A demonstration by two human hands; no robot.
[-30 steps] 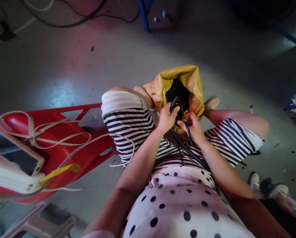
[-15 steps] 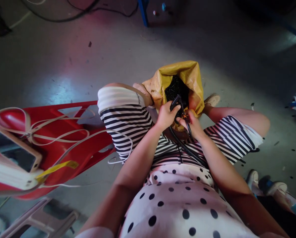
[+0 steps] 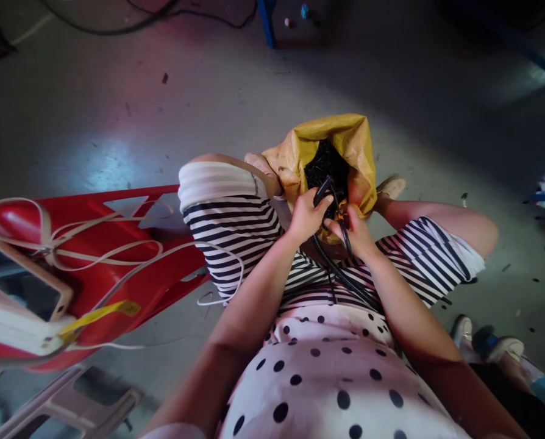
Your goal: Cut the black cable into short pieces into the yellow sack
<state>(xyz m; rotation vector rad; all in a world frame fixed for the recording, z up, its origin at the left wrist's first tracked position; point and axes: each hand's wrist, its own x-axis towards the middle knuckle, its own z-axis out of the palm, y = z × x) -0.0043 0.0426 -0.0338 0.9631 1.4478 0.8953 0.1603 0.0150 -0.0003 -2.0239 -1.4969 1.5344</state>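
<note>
Between my knees, a black corrugated tube [image 3: 345, 279] runs from my lap up over the mouth of a yellow woven sack [image 3: 364, 164]. My left hand [image 3: 308, 214] is closed around the tube near its upper end. My right hand [image 3: 355, 230] is closed on dark scissors [image 3: 344, 235] with black handles and a bit of orange, close beside the left hand. The blades are small and partly hidden, so whether they touch the tube I cannot tell. Inside the sack lies a heap of small black pieces [image 3: 325, 163].
At left, a red plastic chair [image 3: 163, 286] holds a phone [image 3: 21, 277], a white box-like device [image 3: 16, 323] and white cables [image 3: 112, 250]. A grey stool [image 3: 75, 402] stands below it. Another person's shoes [image 3: 505, 349] are at lower right. A blue leg [image 3: 267, 24] stands ahead.
The view has shifted very slightly. Both hands, the tube and the scissors stay almost in the same place over the sack.
</note>
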